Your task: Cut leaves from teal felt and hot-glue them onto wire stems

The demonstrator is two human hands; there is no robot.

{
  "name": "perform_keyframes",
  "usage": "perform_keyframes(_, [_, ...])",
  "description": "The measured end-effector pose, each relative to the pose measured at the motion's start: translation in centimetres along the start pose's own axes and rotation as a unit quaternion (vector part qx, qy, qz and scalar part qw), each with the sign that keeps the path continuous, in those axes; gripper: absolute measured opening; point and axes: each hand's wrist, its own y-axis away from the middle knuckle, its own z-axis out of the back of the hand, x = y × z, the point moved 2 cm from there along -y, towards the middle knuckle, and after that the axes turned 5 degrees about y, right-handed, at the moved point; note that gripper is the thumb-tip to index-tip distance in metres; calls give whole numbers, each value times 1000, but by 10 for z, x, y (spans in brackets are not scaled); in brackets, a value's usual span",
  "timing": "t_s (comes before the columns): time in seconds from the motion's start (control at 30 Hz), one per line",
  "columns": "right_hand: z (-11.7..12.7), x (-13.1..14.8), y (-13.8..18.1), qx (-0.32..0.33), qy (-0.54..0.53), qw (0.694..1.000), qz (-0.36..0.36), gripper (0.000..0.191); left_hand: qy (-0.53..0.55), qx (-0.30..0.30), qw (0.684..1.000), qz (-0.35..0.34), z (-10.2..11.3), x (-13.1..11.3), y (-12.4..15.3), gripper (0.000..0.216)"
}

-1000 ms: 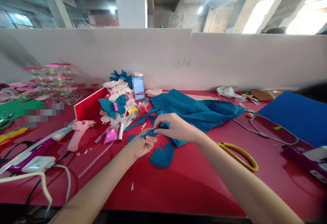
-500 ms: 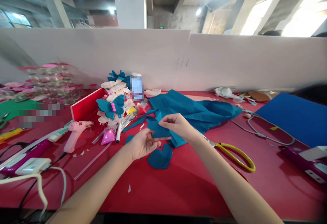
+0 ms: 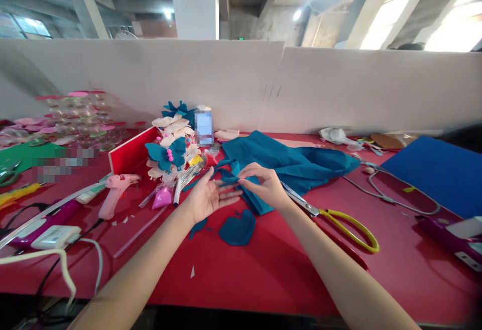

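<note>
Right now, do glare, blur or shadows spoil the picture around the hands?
Head view: glare washes out the bright opening at upper right; the left hand and right hand look fairly sharp. Same view: soft shadow darkens the red tabletop below them; pixelation partly masks the phone.

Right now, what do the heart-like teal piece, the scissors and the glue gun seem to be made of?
Heart-like teal piece: probably felt or similar cloth, matte, as its surface shows no shine.
Scissors: blades likely polished steel, being silvery and reflective; the yellow handle looks smooth, perhaps plastic.
Glue gun: seemingly hard plastic, pale pink, with a smooth, moulded-looking body.
</note>
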Motion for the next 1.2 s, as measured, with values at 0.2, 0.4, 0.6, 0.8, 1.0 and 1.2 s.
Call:
perform_keyframes(0.2, [-9, 8, 6, -20, 181, 970, 163, 12, -249, -51, 951, -177, 0, -30, 9, 47])
perform_keyframes(0.4, [-12, -2, 12, -52, 217, 970, 99, 17, -549, -109, 824, -85, 19, -53, 41, 62])
perform_keyframes(0.6, [-25, -9, 19, -40, 218, 972, 77, 17, -594, -110, 797, -23, 44, -38, 63, 65])
perform_keyframes(0.8, [-30, -17, 24, -51, 240, 969, 14, 17, -604, -83, 792, -23, 49, -26, 65, 66])
perform_keyframes(1.0, [-49, 3, 26, 225, 229, 940, 117, 37, -594, -89, 799, -32, 57, -22, 60, 67])
perform_keyframes(1.2, [-66, 12, 31, 323, 237, 909, 111, 50, -586, -107, 802, -32, 67, -20, 59, 68])
